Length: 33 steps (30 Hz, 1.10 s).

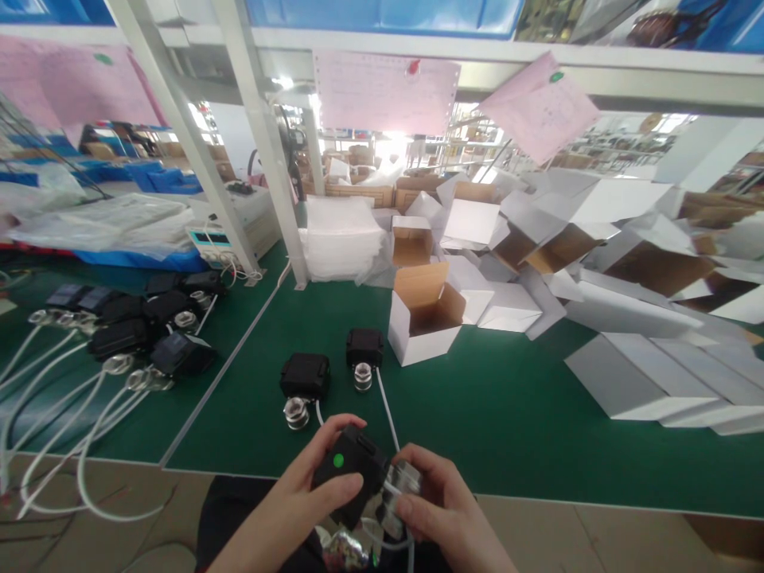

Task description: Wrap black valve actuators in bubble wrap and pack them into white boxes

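Observation:
A motorized valve [365,463] with a black housing, a green dot sticker and a metal threaded body is held between both hands at the table's front edge. My left hand [319,485] is closed around the black housing, thumb on its face. My right hand [442,503] grips the metal body, fingers behind and thumb in front. A grey-white cable hangs below it. Just beyond stand two similar valves, a nearer one [305,376] and a farther one [364,348], their metal ports toward me. Part of the held valve's underside is hidden by my fingers.
An open white carton [425,338] stands right of the two valves. Many more white cartons [633,374] pile up at the right. White foam sheets [341,239] are stacked at the back. Several cabled valves [119,338] lie left. Shelf posts [263,135] rise from the green table [489,430].

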{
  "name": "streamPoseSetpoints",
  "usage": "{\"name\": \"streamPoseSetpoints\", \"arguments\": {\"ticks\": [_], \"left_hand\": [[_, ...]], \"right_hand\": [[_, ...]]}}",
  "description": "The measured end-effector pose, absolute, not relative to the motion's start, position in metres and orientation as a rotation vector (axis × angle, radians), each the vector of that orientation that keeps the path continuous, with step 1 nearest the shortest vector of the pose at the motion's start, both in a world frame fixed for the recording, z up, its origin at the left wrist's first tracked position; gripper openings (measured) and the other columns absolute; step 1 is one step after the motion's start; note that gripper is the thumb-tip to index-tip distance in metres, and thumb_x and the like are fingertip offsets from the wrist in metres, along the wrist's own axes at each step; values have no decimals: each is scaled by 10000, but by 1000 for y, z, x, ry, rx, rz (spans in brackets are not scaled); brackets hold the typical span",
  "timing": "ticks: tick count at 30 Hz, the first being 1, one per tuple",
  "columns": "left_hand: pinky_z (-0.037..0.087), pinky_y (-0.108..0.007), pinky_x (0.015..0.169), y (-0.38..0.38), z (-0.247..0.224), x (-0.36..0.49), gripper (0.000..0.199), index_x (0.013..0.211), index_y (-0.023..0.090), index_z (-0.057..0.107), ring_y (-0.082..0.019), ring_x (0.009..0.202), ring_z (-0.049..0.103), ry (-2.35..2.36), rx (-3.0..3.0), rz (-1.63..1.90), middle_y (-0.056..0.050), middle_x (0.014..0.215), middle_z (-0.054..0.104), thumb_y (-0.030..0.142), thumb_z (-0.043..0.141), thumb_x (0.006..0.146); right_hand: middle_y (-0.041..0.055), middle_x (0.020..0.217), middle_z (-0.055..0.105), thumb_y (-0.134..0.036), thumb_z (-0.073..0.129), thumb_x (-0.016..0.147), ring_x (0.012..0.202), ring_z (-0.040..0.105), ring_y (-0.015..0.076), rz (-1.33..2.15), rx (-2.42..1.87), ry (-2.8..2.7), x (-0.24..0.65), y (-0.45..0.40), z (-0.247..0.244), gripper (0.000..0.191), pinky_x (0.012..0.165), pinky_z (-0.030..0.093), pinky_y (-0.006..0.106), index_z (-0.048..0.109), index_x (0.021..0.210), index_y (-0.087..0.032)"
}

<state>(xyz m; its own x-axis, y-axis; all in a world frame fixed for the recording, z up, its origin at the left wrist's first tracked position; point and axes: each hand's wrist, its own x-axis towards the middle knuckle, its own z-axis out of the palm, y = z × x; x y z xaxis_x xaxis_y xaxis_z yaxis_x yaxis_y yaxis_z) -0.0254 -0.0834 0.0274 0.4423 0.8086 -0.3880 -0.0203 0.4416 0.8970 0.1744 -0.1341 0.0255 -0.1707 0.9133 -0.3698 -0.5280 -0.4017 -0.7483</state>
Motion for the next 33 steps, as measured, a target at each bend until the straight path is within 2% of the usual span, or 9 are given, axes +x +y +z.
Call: {"name": "streamPoseSetpoints", "arguments": {"ticks": [5, 9, 12, 15, 20, 24, 26, 29, 33], "left_hand": [[519, -258, 836, -91, 46, -13, 496, 1220, 256, 653, -211, 948, 649, 1083, 977, 756, -10, 1052, 713, 417, 793, 772], [504, -318, 948, -92, 47, -17, 791, 1317, 254, 642, -301, 1133, 644, 906, 958, 807, -76, 1225, 700, 626, 868, 657], [480, -324, 988, -89, 45, -21, 890, 1341, 266, 638, -332, 1214, 614, 791, 1018, 764, -84, 1322, 660, 567, 947, 563], [508, -286, 883, -89, 45, -18, 846, 1327, 276, 644, -270, 1047, 662, 832, 1019, 768, -43, 1157, 709, 480, 960, 569], [530, -235, 677, -99, 48, -6, 685, 1153, 221, 666, -186, 800, 654, 1131, 588, 961, -23, 929, 741, 508, 937, 593], [356, -201, 398, -107, 61, -1, 719, 1246, 217, 595, -174, 575, 605, 1040, 463, 908, -37, 803, 699, 589, 846, 684], [351, -191, 393, -108, 67, 1, 677, 1227, 249, 597, -162, 558, 597, 1071, 495, 949, -23, 828, 693, 563, 847, 682], [457, -187, 487, -105, 70, 1, 541, 1101, 263, 654, -137, 612, 580, 1245, 739, 1091, 7, 870, 689, 519, 858, 671], [503, -203, 623, -104, 66, 1, 418, 1010, 260, 713, -167, 705, 597, 1260, 1007, 995, 2, 851, 698, 520, 829, 704]], "right_hand": [[-28, 709, 605, -490, 986, 567, 596, 524, 70, 1748, -997, -515, 173, -135, 23, 514, 551, 388, 160, 694, 823, -154], [-27, 694, 599, -486, 978, 590, 526, 455, 51, 1731, -980, -344, 173, -135, 10, 560, 467, 323, 151, 720, 961, -155], [-51, 574, 521, -570, 903, 659, 426, 322, 40, 1854, -855, -293, 169, -132, -3, 509, 392, 244, 163, 686, 831, -144], [-71, 487, 466, -713, 810, 685, 377, 232, 41, 1976, -856, -379, 169, -127, -8, 576, 373, 162, 182, 624, 752, -171], [-34, 568, 499, -706, 592, 894, 506, 375, 97, 1450, -1285, -1115, 189, -117, 8, 555, 496, 275, 230, 628, 744, -173], [2, 695, 559, -467, 494, 1001, 653, 490, 142, 1016, -1375, -1479, 192, -112, 12, 404, 613, 370, 253, 587, 721, -191], [16, 756, 616, -400, 499, 1007, 705, 548, 161, 1175, -1273, -1588, 187, -116, 12, 342, 655, 417, 257, 601, 748, -202], [16, 815, 675, -356, 565, 985, 721, 584, 170, 1394, -1113, -1731, 186, -126, 22, 238, 682, 444, 260, 654, 812, -219], [7, 788, 655, -358, 514, 1004, 717, 562, 160, 1347, -1174, -1696, 202, -126, 49, 286, 678, 418, 258, 631, 783, -218]]}}
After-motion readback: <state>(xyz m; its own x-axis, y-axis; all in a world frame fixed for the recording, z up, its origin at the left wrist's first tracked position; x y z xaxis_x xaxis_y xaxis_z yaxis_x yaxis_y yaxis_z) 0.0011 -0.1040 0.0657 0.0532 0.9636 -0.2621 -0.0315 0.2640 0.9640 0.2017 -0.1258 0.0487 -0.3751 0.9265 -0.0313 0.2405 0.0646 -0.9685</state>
